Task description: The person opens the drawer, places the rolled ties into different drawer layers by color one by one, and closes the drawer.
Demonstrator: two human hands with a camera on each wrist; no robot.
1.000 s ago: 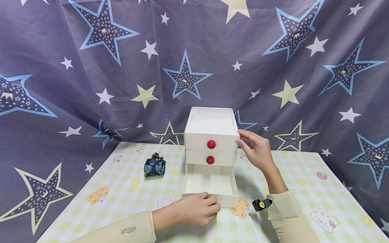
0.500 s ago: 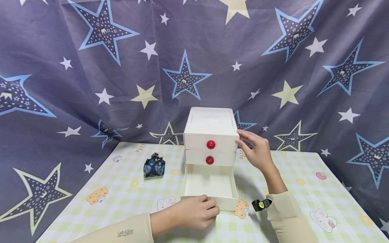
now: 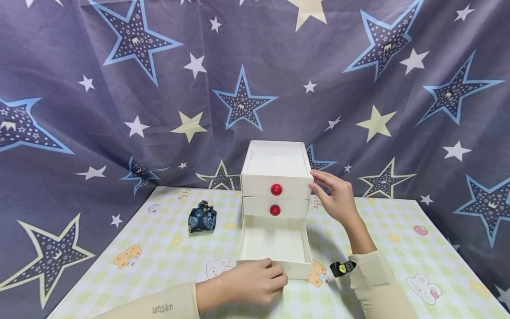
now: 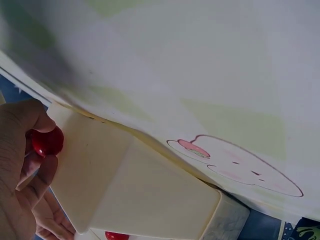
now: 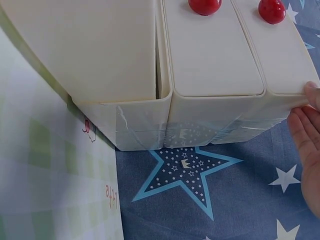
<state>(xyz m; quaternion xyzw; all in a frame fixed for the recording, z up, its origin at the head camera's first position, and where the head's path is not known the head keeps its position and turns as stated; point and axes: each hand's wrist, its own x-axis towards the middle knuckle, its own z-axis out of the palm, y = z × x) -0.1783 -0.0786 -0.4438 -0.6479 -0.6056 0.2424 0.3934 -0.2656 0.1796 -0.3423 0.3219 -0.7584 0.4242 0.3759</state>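
Gripping red knob (image 4: 47, 142) of pulled-out bottom drawer (image 3: 275, 248) with left hand (image 3: 255, 280); right hand (image 3: 334, 197), fingers straight, touching cabinet (image 3: 275, 161) at 3 o'clock.

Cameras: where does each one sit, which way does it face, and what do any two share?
Head: above, facing forward and down at the drawer unit; both forearms, left hand and right hand show.
Left wrist: at the left hand, facing the open bottom drawer and its red knob.
Right wrist: beside the unit's side; fingertips show.
All share the white unit.
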